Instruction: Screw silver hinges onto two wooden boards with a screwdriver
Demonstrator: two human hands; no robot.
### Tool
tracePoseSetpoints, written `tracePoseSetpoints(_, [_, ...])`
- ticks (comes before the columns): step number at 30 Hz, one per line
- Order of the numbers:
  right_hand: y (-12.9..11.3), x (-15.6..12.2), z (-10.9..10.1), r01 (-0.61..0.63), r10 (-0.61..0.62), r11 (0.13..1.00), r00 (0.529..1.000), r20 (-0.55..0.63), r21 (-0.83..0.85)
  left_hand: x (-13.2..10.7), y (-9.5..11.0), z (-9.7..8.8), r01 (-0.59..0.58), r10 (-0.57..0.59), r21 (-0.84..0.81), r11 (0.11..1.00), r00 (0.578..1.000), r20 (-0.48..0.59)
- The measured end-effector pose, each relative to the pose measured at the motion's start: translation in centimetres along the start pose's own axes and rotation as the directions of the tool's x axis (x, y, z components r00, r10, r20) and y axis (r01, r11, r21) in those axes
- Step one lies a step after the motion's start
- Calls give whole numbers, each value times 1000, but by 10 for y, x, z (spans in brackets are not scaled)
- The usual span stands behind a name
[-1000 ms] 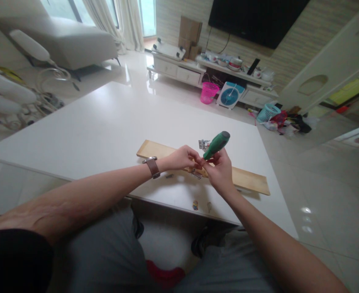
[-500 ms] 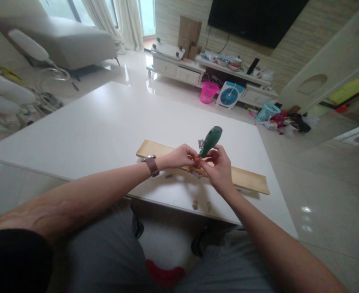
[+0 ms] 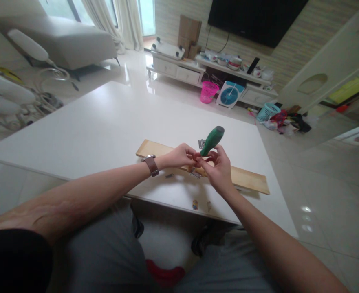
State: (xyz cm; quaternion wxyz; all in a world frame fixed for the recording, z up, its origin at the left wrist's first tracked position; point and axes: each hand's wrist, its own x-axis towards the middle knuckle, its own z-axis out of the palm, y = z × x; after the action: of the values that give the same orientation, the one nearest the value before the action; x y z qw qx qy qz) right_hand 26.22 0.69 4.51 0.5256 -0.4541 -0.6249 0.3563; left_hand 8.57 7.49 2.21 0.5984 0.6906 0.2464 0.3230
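A long wooden plank [image 3: 249, 180] lies across the white table [image 3: 112, 122] in front of me. My right hand [image 3: 218, 171] is closed around a green-handled screwdriver [image 3: 211, 141], its handle tilted up and to the right. My left hand [image 3: 179, 156], with a brown watch on the wrist, pinches something tiny at the screwdriver's tip, just above the plank. A small metal hinge [image 3: 201, 143] lies on the table behind the hands. A metal piece [image 3: 195, 173] lies under the hands at the plank's near edge.
A small dark screw [image 3: 168, 176] lies on the table near the plank. Beyond the table are a TV stand [image 3: 179, 73], a pink basket [image 3: 208, 92], a blue fan [image 3: 229, 96] and a grey sofa [image 3: 69, 40]. My grey-trousered legs are under the table's near edge.
The screwdriver handle has swung left and lowered a little from a second ago. Both hands stay together above the plank.
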Motion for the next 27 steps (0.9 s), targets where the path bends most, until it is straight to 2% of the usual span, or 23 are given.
tracePoseSetpoints(4, [-1,1,-1,0,-2,1000,998,-66,-28,0,-1,1,18,-18,-20,1000,1000,-16])
tracePoseSetpoints(6, [-2,1,-1,-21,18,999,996,-86,-25,0,-1,0,29,-29,-16,999,999,19])
tracePoseSetpoints(10, [-2,0,1,-46,48,998,997,-57,36,-1,0,-3,14,-15,8,1000,997,74])
tracePoseSetpoints(14, [-1,0,2,-19,20,999,999,-29,37,0,-1,-1,5,-5,-10,1000,1000,1])
tracePoseSetpoints(18, [0,1,0,25,-25,1000,996,-83,-2,1,-1,2,17,-17,-5,1000,999,-45])
tracePoseSetpoints(21, [0,0,0,12,-13,1000,995,-99,-19,0,1,0,18,-18,12,1000,1000,11])
tracePoseSetpoints(24, [0,-1,0,-9,11,999,997,-71,34,-1,2,-2,4,-7,36,999,997,82])
tracePoseSetpoints(27, [1,-2,2,-15,17,997,999,-36,70,1,-2,-2,-11,10,29,1000,999,34])
